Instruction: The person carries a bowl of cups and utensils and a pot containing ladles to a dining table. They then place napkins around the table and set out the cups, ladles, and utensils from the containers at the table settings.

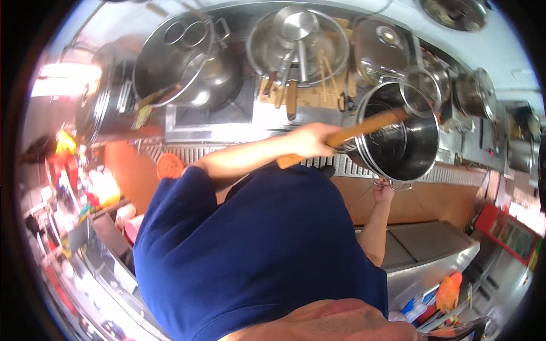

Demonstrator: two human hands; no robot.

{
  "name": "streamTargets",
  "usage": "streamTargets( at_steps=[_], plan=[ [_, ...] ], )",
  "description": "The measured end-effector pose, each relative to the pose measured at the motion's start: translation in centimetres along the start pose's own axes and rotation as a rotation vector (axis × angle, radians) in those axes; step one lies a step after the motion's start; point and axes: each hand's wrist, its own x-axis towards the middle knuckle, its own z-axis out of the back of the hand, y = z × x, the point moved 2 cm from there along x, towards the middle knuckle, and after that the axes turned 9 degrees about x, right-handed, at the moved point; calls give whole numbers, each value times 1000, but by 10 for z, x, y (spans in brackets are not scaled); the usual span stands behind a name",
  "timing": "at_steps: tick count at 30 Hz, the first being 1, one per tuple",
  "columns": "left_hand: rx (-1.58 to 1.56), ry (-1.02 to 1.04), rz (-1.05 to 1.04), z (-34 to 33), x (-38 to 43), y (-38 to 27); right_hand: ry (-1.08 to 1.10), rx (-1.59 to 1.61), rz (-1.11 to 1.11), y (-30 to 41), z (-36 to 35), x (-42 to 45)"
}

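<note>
My left hand is closed round the long wooden handle of a kitchen tool. A round metal rim shows at the far end of that handle, over the pot's upper edge; whether it carries mesh is too blurred to tell. Below the handle, a large deep stainless steel stockpot is tipped so that its dark inside faces me. My right hand grips the wire loop handle at the pot's near rim.
Across the counter stand a tall pot, a wok, and a wide steel bowl with ladles over a wooden board. Lidded pans crowd the right. A slotted drain grate runs along the brown floor. A steel cabinet stands behind me.
</note>
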Motion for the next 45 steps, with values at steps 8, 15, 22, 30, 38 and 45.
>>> streamTargets(
  at_steps=[8,15,22,30,38,45],
  plan=[
    [-131,172,236,-68,74,-52,-31,35,-13,5,-23,-9],
    [-358,175,276,-99,75,-34,21,89,27,4,-11,5],
    [-81,-758,445,45,17,48,-47,102,-38,5,5,5],
    [-1099,-595,974,69,1,269,-58,74,-48,12,9,8],
    [-450,-599,809,87,-63,285,-128,-23,-4,8,11,5],
    [584,-596,196,93,-127,120,-66,40,-38,5,0,4]
  ],
)
